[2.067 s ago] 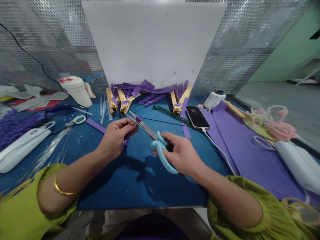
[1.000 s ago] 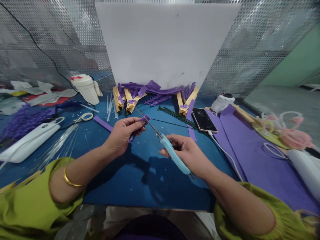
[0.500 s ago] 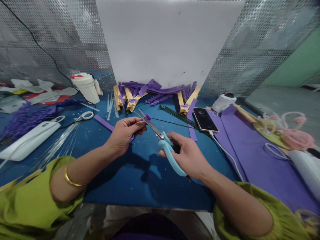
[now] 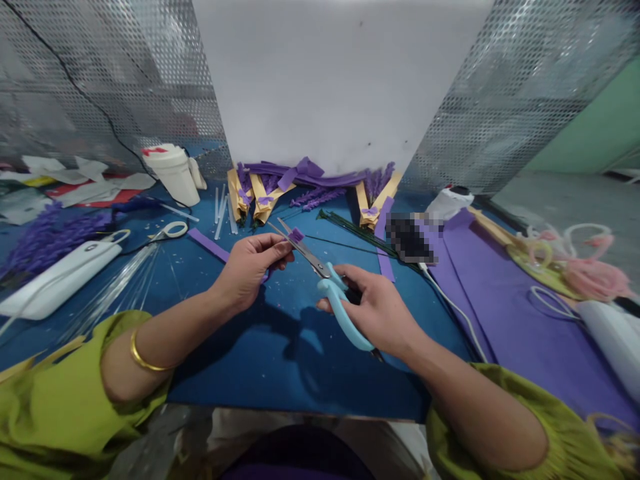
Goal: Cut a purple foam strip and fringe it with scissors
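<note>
The left hand [image 4: 247,267] pinches a small purple foam strip [image 4: 296,235] between thumb and fingertips, its grip clenched on the piece, which is held above the blue table [image 4: 280,360] near the middle of the view; the right hand [image 4: 380,310] has its fingers through the light-blue handles of the scissors [image 4: 325,280], grip closed around them, the blades parted and pointing toward 10 o'clock with the strip sitting between them; at 12 o'clock from the hands, against the white board [image 4: 340,80], lie tan bundles with purple foam pieces [image 4: 300,183]; at 10 o'clock stands a white container [image 4: 173,173]; at 9 o'clock lies a second pair of white-handled scissors [image 4: 167,231]; at 3 o'clock a purple foam sheet [image 4: 500,313] covers the table.
</note>
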`<state>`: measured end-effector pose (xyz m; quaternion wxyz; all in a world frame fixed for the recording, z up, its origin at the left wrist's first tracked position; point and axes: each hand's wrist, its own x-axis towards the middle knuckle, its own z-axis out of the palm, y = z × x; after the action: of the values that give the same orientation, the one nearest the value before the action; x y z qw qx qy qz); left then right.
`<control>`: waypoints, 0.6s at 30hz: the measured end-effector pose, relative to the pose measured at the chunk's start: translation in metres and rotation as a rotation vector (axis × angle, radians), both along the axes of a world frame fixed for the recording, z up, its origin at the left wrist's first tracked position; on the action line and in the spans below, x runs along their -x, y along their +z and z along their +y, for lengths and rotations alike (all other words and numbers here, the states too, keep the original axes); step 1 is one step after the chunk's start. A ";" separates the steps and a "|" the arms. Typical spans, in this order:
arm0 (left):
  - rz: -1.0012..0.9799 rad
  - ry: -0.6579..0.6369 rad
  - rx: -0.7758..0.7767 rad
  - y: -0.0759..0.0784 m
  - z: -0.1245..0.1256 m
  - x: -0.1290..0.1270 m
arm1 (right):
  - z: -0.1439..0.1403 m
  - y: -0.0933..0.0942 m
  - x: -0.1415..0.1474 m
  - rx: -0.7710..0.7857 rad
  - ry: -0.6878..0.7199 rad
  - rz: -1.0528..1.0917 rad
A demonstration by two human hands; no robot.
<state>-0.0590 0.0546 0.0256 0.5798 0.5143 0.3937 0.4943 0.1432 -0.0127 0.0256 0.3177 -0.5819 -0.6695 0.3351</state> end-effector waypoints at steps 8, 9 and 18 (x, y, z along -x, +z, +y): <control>-0.003 0.007 -0.003 -0.001 0.001 0.001 | 0.000 -0.002 -0.002 -0.006 0.006 0.023; -0.004 0.011 0.003 -0.002 0.002 0.001 | 0.000 -0.002 -0.003 -0.005 0.008 0.020; -0.013 0.021 0.029 0.000 0.002 0.001 | 0.002 -0.001 -0.003 0.064 0.036 0.125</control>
<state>-0.0595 0.0565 0.0253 0.5844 0.4986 0.4024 0.4979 0.1461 -0.0110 0.0248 0.3340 -0.5578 -0.6477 0.3974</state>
